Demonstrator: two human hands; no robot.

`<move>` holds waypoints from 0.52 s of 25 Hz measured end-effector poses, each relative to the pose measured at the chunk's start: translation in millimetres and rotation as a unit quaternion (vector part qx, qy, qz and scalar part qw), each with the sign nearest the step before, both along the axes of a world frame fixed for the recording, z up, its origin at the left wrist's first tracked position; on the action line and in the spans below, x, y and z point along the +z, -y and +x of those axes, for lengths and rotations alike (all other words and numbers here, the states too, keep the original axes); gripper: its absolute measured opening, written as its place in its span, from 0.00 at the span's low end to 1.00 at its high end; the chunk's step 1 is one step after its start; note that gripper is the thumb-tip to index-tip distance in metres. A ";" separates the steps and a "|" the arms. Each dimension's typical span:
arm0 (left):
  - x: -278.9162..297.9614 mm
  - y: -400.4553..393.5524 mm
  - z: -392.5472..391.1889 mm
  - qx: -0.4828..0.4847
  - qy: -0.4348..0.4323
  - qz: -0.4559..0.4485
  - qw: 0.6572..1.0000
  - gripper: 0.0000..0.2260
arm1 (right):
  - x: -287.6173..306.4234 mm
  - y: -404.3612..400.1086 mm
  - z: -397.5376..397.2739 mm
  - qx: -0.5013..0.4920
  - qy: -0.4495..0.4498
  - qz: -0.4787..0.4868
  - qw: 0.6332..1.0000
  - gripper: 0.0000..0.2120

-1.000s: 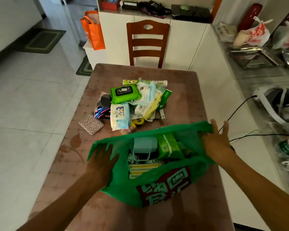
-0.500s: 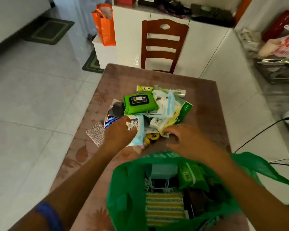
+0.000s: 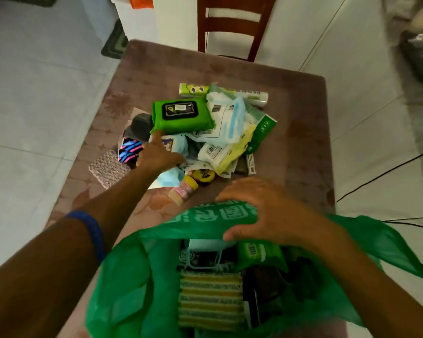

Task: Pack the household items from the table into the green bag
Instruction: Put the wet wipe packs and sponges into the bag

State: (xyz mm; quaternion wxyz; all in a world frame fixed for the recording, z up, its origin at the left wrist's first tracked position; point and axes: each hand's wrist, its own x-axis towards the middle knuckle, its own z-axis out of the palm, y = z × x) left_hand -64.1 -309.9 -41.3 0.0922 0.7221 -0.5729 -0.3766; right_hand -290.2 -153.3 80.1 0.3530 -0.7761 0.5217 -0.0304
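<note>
The green bag [image 3: 137,284] was thin, crinkly plastic, slumped open at the near edge of the table [image 3: 303,132], whose brownish cover bore a faint leaf pattern. Inside it lay a flat yellow-striped cloth [image 3: 210,301], a green soft pack [image 3: 261,252] and some darker things too dim to tell. The right hand [image 3: 266,211] lay flat on the bag's far rim, fingers spread over the white print and thumb curled under the edge, pinning the plastic rather than closing round anything.

The left hand [image 3: 159,157], a blue band [image 3: 93,232] on its forearm, reached into the heap of household items mid-table. Its fingers rested, loosely open, on a pale blue soft packet [image 3: 178,145], and I could not tell whether they had hold of it. Just above the fingertips sat a plump green wipes pack [image 3: 181,113] with a black flap lid. Around it were glossy white sachets [image 3: 220,152], a green carton [image 3: 264,130], a white roll [image 3: 252,96], a small yellow-capped bottle [image 3: 183,189] lying between heap and bag, and a patterned flat pouch [image 3: 105,169] to the left.

A dark wooden chair [image 3: 232,23] stood at the table's far end.
</note>
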 end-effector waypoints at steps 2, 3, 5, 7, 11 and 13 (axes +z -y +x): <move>42.1 -21.0 10.3 0.010 -0.087 -0.065 0.994 0.38 | 6.2 -9.5 -19.3 -0.006 -0.008 0.025 1.000 0.36; 68.9 -39.4 15.7 0.015 -0.127 -0.094 0.987 0.36 | 3.4 -12.3 -28.9 -0.001 -0.055 0.034 0.998 0.37; 124.1 -90.9 32.0 0.004 -0.222 -0.106 0.969 0.38 | -10.0 -17.3 -44.1 0.010 -0.184 0.034 0.982 0.31; 163.7 -149.9 35.6 -0.096 -0.351 -0.059 0.930 0.41 | -21.1 -16.8 -56.7 -0.040 -0.229 0.004 0.973 0.18; 144.4 -227.3 -26.5 -0.379 -0.256 0.065 0.887 0.34 | -5.2 -6.7 -67.0 -0.104 -0.199 -0.028 0.974 0.09; 114.1 -246.3 -72.9 -0.444 -0.165 0.075 0.878 0.36 | 3.7 -6.3 -68.9 -0.108 -0.179 -0.053 0.976 0.08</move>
